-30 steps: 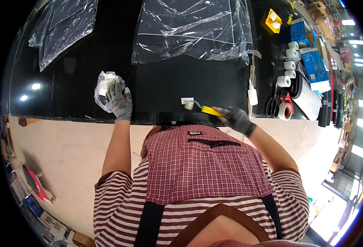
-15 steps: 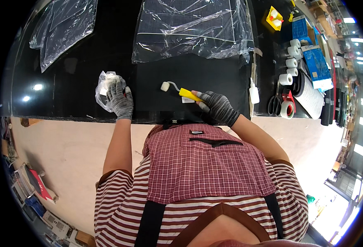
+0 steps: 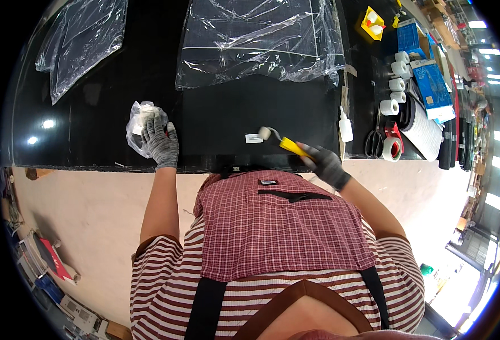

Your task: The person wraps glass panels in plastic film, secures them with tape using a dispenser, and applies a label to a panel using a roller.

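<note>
My right hand [image 3: 325, 164], in a grey fingerless glove, grips the yellow handle of a small paint roller [image 3: 291, 145]. Its bent rod is smeared by motion, and the whitish roller head [image 3: 265, 134] is just right of a small white label [image 3: 254, 138] on the black table [image 3: 221, 113]. Whether head and label touch, I cannot tell. On the left, my gloved left hand [image 3: 160, 140] rests over a crumpled clear plastic bag [image 3: 138, 141] with something white inside. Its fingers are stretched over the bag and the thumb stands apart; the contents are partly hidden.
Plastic-wrapped dark panels [image 3: 261, 45] lie at the far side, with another wrapped piece [image 3: 88, 48] at far left. At right are a white squeeze bottle [image 3: 345, 127], black scissors [image 3: 373, 143], a red tape dispenser [image 3: 392, 144], several white rolls [image 3: 397, 85], blue boxes [image 3: 431, 85] and a yellow tray [image 3: 373, 24].
My right hand has drawn the roller to the right and slightly nearer to me, uncovering the label. My left hand stays on the bag.
</note>
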A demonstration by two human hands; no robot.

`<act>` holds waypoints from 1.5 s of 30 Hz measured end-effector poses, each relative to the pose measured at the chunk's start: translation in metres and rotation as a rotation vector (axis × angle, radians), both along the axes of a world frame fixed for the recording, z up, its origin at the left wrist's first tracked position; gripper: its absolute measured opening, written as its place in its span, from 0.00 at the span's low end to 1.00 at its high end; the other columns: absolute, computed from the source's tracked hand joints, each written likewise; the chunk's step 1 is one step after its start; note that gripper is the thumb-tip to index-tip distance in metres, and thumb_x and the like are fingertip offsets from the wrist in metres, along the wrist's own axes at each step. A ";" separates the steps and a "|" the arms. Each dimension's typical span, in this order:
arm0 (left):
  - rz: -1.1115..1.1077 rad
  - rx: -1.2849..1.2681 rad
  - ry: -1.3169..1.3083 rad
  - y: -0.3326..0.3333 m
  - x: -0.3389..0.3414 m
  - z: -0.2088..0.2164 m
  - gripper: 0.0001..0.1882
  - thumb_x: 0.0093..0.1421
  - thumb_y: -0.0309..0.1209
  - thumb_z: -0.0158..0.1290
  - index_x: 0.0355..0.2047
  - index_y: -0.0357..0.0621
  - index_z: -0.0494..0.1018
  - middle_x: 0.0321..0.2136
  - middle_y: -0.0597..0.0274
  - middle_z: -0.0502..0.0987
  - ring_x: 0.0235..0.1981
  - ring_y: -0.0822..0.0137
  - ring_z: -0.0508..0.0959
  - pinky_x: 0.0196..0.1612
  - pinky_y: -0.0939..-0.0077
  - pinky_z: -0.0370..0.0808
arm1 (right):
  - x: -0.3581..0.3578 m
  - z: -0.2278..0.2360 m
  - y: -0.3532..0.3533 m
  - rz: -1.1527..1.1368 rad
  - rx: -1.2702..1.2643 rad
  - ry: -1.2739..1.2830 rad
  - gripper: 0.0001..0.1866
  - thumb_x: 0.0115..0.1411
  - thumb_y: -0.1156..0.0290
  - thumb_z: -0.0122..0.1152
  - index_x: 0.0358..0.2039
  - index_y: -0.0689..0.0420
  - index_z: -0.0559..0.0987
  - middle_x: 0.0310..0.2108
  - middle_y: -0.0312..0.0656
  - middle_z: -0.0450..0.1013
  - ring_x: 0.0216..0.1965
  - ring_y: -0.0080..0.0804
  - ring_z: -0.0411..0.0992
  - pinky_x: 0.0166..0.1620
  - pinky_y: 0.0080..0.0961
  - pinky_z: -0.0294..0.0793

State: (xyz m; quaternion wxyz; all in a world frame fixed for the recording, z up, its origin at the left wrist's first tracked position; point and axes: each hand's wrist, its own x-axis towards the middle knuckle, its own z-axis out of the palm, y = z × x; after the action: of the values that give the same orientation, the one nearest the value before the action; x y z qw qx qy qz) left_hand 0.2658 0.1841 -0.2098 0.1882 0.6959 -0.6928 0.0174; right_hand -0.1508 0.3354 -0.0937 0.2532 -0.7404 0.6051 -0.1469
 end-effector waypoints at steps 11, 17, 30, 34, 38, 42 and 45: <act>-0.024 0.054 -0.120 0.001 0.012 -0.010 0.28 0.59 0.39 0.47 0.59 0.48 0.58 0.60 0.58 0.57 0.62 0.61 0.55 0.64 0.65 0.52 | 0.001 0.005 -0.019 0.011 0.129 -0.055 0.20 0.57 0.61 0.53 0.49 0.51 0.72 0.33 0.46 0.74 0.34 0.42 0.73 0.39 0.31 0.73; -0.090 -0.008 -0.088 -0.001 0.019 -0.007 0.29 0.61 0.40 0.42 0.61 0.45 0.53 0.62 0.58 0.52 0.63 0.59 0.52 0.65 0.67 0.47 | -0.103 -0.040 0.013 -0.748 -0.378 -0.187 0.15 0.55 0.65 0.57 0.42 0.56 0.73 0.29 0.49 0.74 0.31 0.46 0.74 0.33 0.34 0.72; -0.053 0.065 -0.084 0.001 0.004 0.043 0.28 0.54 0.37 0.52 0.56 0.55 0.62 0.60 0.58 0.57 0.61 0.55 0.56 0.63 0.62 0.51 | -0.174 -0.033 -0.017 -1.085 -0.072 0.387 0.22 0.51 0.62 0.58 0.46 0.56 0.72 0.45 0.49 0.68 0.47 0.46 0.66 0.51 0.38 0.65; -0.029 0.139 -0.130 0.009 -0.012 0.057 0.29 0.52 0.37 0.52 0.56 0.53 0.61 0.59 0.58 0.58 0.62 0.55 0.55 0.63 0.58 0.48 | -0.158 -0.033 -0.035 -0.943 -0.321 0.145 0.20 0.50 0.70 0.59 0.45 0.58 0.71 0.41 0.51 0.70 0.43 0.50 0.67 0.46 0.38 0.67; -0.043 0.099 -0.094 0.021 -0.019 0.069 0.31 0.50 0.35 0.53 0.56 0.50 0.61 0.58 0.55 0.59 0.61 0.53 0.55 0.63 0.55 0.46 | -0.129 -0.038 -0.079 -0.764 -0.252 -0.201 0.26 0.49 0.65 0.64 0.47 0.60 0.69 0.39 0.52 0.71 0.42 0.46 0.70 0.46 0.35 0.69; -0.188 -0.122 0.036 0.030 -0.039 0.090 0.29 0.49 0.32 0.53 0.54 0.44 0.64 0.56 0.50 0.61 0.60 0.48 0.57 0.61 0.48 0.48 | -0.094 -0.036 -0.132 -0.748 -0.168 -0.133 0.39 0.45 0.55 0.68 0.54 0.58 0.64 0.48 0.53 0.68 0.51 0.47 0.66 0.53 0.34 0.66; -0.295 -0.193 0.012 0.035 -0.061 0.113 0.26 0.51 0.34 0.51 0.53 0.46 0.65 0.55 0.52 0.62 0.59 0.48 0.58 0.61 0.49 0.49 | -0.099 -0.054 -0.157 -0.704 -0.332 0.106 0.27 0.48 0.57 0.63 0.46 0.55 0.70 0.41 0.50 0.71 0.43 0.46 0.69 0.46 0.35 0.68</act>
State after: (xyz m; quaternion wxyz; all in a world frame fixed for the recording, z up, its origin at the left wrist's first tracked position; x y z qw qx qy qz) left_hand 0.2045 0.2191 -0.0964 0.2590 0.5653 -0.7814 0.0519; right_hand -0.2497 0.1786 -0.1481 0.0325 -0.5251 0.8023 -0.2821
